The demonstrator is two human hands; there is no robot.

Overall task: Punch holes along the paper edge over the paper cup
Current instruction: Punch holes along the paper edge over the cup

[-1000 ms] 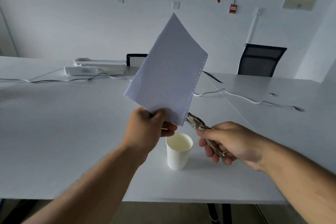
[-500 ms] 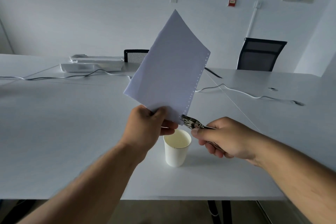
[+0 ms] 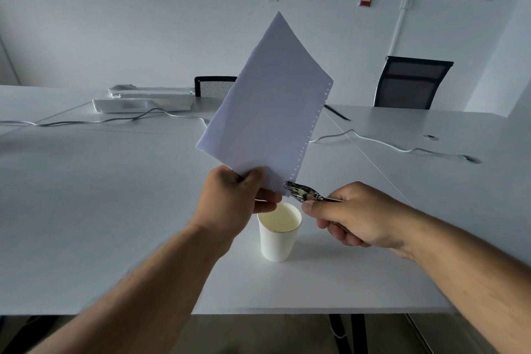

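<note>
A white sheet of paper (image 3: 267, 112) stands tilted in the air, pinched at its lower edge by my left hand (image 3: 232, 204). A row of small punched holes runs down its right edge. My right hand (image 3: 356, 217) grips a metal hole punch (image 3: 301, 192), whose jaws bite the paper's bottom right corner. Directly below that corner a white paper cup (image 3: 278, 231) stands upright and open on the white table (image 3: 100, 210).
White cables (image 3: 382, 144) and a flat white device (image 3: 143, 100) lie across the far half of the table. Two black chairs (image 3: 411, 82) stand behind it against the wall. The table's front edge runs just below my forearms.
The hole punch moved left along with my right hand and its jaws closed in on the paper's bottom corner. The paper and left hand stayed almost still above the cup.
</note>
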